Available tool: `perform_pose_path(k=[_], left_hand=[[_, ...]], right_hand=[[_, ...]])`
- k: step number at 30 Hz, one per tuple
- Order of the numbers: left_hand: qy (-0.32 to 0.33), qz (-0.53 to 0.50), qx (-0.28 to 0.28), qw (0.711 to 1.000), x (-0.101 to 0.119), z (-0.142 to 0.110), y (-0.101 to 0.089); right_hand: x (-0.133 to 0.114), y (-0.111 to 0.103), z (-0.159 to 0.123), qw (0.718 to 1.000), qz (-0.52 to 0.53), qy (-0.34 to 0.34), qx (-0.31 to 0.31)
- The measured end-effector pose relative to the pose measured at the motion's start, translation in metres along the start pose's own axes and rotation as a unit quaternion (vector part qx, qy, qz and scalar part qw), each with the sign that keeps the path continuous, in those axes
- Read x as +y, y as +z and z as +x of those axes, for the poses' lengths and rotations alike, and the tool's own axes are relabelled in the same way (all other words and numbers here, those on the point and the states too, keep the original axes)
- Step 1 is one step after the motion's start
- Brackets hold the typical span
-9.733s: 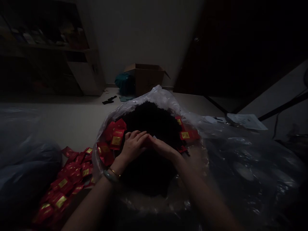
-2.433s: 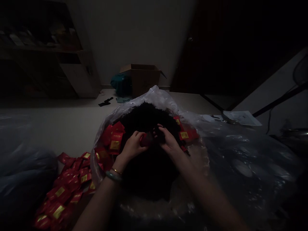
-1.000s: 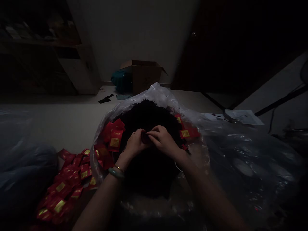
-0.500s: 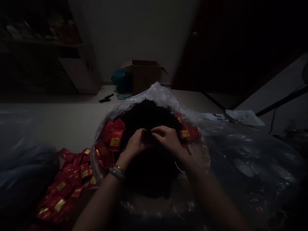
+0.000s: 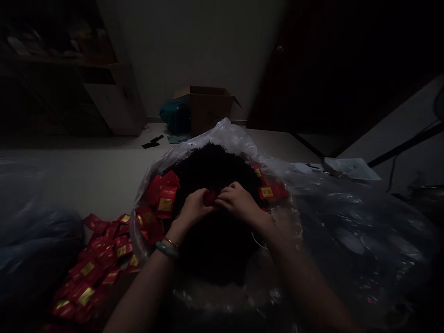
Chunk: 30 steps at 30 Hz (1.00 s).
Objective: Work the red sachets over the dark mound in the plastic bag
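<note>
Both my hands meet over a dark heap of dry, shredded-looking stuff (image 5: pixel 215 162) in a big clear plastic bag (image 5: pixel 227 129). My left hand (image 5: pixel 194 206) is closed on a small red packet (image 5: pixel 210 198), its fingers round the packet's left side. My right hand (image 5: pixel 239 201) pinches the same packet from the right, fingertips close to the left thumb. Fingers hide much of the packet. Red packets with gold labels (image 5: pixel 165 201) lie in the bag left of my hands, and another red packet (image 5: pixel 273 191) lies to the right.
A pile of red packets (image 5: pixel 93 268) lies to the left of the bag. Clear plastic sheeting (image 5: pixel 354 231) spreads to the right. An open cardboard box (image 5: pixel 211 108) and a teal bag (image 5: pixel 175 116) stand by the wall. The room is dim.
The red packet between my hands shows more clearly now. My right fingers have shifted and drawn closer together over its right side. The piles around have stayed put.
</note>
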State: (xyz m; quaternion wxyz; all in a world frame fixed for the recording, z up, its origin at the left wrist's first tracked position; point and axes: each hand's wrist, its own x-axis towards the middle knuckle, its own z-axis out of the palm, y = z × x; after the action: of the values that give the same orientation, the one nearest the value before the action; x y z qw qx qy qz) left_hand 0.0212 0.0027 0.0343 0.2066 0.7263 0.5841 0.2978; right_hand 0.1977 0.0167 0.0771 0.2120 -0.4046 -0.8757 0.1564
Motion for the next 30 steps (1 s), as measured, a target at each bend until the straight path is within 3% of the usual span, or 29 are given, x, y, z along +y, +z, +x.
perform_pose_path(k=[6, 10, 13, 16, 20, 22, 26, 30], left_hand=[[-0.024, 0.050, -0.054, 0.997, 0.000, -0.003, -0.001], [-0.015, -0.018, -0.075, 0.997, 0.000, -0.001, -0.005], [-0.010, -0.043, -0.076, 0.996, 0.000, -0.001, -0.006], [0.013, -0.046, -0.079, 0.996, 0.001, -0.002, -0.005], [0.005, -0.040, -0.102, 0.994, 0.003, -0.002, -0.005], [-0.012, -0.027, -0.118, 0.993, 0.004, -0.002, -0.006], [-0.026, -0.016, -0.104, 0.994, 0.003, -0.001, -0.008], [-0.041, -0.049, -0.070, 0.996, -0.001, -0.002, -0.009]], right_hand=[[0.007, -0.001, 0.001, 0.998, 0.044, 0.037, -0.016], [0.003, -0.005, 0.000, 0.998, 0.014, 0.059, 0.025], [0.000, -0.008, 0.000, 0.999, 0.030, 0.041, 0.019], [0.001, -0.008, 0.003, 0.991, 0.126, 0.024, 0.039], [0.004, -0.005, 0.006, 0.946, 0.298, 0.046, 0.119], [0.006, -0.004, 0.006, 0.934, 0.327, 0.054, 0.135], [0.008, -0.008, 0.003, 0.955, 0.256, 0.009, 0.149], [0.011, -0.022, -0.002, 0.989, 0.085, -0.098, 0.074]])
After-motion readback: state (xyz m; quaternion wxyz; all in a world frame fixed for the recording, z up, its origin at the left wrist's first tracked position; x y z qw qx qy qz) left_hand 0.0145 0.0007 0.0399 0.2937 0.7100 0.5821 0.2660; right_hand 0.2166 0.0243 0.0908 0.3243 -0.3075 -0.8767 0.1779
